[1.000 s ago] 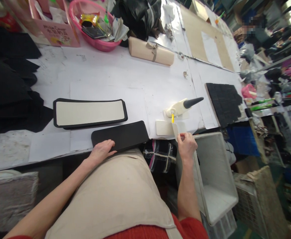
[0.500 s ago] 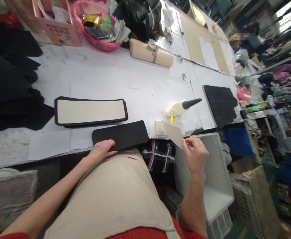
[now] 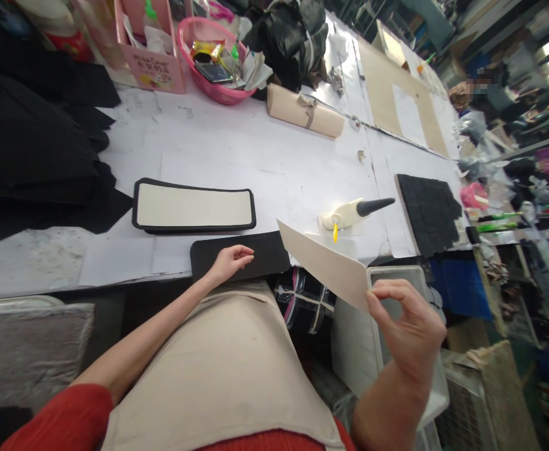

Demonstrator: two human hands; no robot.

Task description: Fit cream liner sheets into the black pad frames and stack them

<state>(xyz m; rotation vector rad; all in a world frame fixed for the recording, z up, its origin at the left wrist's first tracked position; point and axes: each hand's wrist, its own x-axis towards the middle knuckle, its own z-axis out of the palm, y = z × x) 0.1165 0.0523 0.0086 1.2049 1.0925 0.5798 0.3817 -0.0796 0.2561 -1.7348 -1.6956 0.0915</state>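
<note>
My right hand [image 3: 405, 322] pinches the corner of a thin off-white board [image 3: 325, 266] between thumb and fingertips. The board is tilted in the air, its far end over the right end of a black panel with rounded corners [image 3: 269, 250]. My left hand [image 3: 231, 262] is over that panel, its fingers loosely curled with a small gap to the thumb and nothing visible in them. Whether it touches the panel I cannot tell. Behind it lies a stack of black panels [image 3: 137, 213] topped by an off-white board [image 3: 194, 207].
A cream dispenser [image 3: 344, 216] with a dark tip and yellow piece stands right of centre. A white bin [image 3: 354, 338] is below the table edge. Black sheets [image 3: 34, 144] lie left; a pink basin [image 3: 222, 94], a beige roll [image 3: 305, 113] and a black slab [image 3: 429, 213] are farther off.
My right hand has raised the off-white board away from beside the dispenser, towards me. My left hand has moved further over the black panel, fingers more curled. The view has shifted.
</note>
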